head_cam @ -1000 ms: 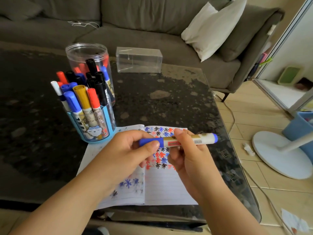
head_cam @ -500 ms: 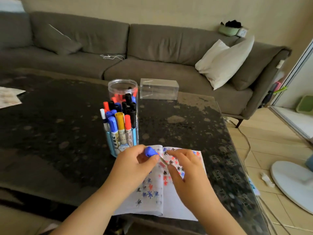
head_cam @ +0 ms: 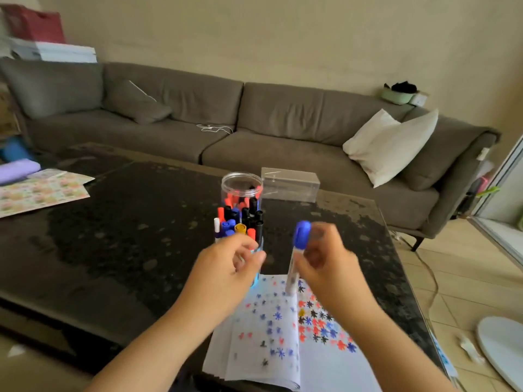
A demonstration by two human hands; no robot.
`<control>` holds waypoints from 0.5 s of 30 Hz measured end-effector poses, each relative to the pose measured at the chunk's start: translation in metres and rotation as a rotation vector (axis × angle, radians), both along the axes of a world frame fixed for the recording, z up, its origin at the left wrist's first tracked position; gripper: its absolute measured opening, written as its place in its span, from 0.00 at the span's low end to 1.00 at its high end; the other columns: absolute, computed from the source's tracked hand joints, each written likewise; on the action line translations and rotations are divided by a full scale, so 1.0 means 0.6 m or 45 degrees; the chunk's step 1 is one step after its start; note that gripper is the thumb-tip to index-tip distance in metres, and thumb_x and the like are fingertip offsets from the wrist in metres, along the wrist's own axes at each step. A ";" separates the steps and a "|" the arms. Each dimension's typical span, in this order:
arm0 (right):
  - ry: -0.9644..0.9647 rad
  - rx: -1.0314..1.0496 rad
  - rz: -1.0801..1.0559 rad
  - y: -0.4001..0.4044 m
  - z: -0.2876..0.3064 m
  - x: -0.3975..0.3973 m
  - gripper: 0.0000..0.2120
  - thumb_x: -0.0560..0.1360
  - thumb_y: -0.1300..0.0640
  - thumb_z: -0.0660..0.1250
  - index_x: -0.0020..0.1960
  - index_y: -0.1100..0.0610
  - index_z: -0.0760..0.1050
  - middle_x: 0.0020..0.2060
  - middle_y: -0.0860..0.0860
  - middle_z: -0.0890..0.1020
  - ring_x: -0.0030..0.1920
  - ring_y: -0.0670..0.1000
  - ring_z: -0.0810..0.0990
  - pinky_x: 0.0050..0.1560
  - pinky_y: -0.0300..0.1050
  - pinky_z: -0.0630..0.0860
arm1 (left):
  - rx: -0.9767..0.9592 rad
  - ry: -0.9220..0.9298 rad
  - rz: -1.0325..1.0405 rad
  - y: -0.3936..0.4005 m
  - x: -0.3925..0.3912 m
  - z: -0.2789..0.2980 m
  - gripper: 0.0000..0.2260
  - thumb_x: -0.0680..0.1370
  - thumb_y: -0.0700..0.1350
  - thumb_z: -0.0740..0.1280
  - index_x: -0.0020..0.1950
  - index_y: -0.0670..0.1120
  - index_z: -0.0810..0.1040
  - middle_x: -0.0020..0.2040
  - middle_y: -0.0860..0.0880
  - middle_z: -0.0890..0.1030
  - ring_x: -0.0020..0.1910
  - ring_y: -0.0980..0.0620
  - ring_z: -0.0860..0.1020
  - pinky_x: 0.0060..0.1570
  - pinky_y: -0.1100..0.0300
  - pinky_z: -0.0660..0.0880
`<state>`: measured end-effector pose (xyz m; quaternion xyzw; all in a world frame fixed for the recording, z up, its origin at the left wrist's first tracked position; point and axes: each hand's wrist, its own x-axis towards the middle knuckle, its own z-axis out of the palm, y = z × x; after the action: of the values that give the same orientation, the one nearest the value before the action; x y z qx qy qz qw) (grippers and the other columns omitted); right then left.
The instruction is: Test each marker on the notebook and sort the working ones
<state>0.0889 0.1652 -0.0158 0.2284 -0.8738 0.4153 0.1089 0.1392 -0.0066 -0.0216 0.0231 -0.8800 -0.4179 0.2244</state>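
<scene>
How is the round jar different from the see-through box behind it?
The clear round jar stands tall and has red and black markers inside; the clear box lies low and long and looks empty. The jar is round; the box has flat sides. Both are see-through and sit on the dark table.

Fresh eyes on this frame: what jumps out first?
The blue-capped marker, held upright in the right hand above the notebook with its red, blue and black star scribbles. Just behind the left hand stand two holders crammed with markers.
</scene>
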 end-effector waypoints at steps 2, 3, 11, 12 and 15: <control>0.059 -0.130 -0.017 -0.011 0.034 -0.036 0.24 0.74 0.60 0.69 0.63 0.44 0.63 0.39 0.45 0.81 0.39 0.38 0.79 0.38 0.27 0.73 | -0.040 0.085 0.080 -0.037 -0.015 0.017 0.05 0.75 0.46 0.68 0.49 0.52 0.78 0.38 0.57 0.78 0.41 0.64 0.75 0.37 0.74 0.70; 0.088 -0.192 -0.018 -0.020 0.051 -0.055 0.25 0.74 0.61 0.69 0.64 0.42 0.63 0.40 0.45 0.81 0.39 0.39 0.80 0.39 0.28 0.74 | -0.067 0.101 0.118 -0.056 -0.024 0.026 0.05 0.75 0.44 0.68 0.50 0.51 0.78 0.38 0.57 0.78 0.39 0.62 0.75 0.36 0.73 0.70; 0.092 -0.426 0.021 -0.147 0.126 -0.217 0.16 0.78 0.59 0.65 0.57 0.44 0.62 0.40 0.48 0.83 0.39 0.44 0.83 0.40 0.37 0.78 | -0.159 -0.007 0.288 -0.153 -0.103 0.060 0.10 0.77 0.46 0.65 0.59 0.51 0.75 0.41 0.59 0.75 0.41 0.61 0.75 0.38 0.70 0.69; 0.052 -0.402 0.032 -0.162 0.122 -0.234 0.15 0.78 0.59 0.64 0.57 0.45 0.62 0.39 0.49 0.83 0.39 0.44 0.83 0.40 0.37 0.78 | -0.159 -0.017 0.287 -0.158 -0.113 0.058 0.10 0.77 0.46 0.65 0.59 0.51 0.75 0.42 0.59 0.75 0.41 0.61 0.75 0.38 0.70 0.69; -0.086 -0.241 0.103 -0.198 0.094 -0.273 0.15 0.78 0.60 0.63 0.60 0.47 0.64 0.41 0.51 0.83 0.40 0.46 0.83 0.41 0.38 0.79 | -0.154 -0.052 0.289 -0.168 -0.139 0.046 0.10 0.78 0.46 0.65 0.59 0.51 0.75 0.42 0.59 0.75 0.42 0.62 0.75 0.39 0.71 0.69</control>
<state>-0.0749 0.0467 0.0406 0.2381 -0.8239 0.5074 0.0837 0.0560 -0.1076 0.0060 0.1174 -0.8998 -0.3353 0.2531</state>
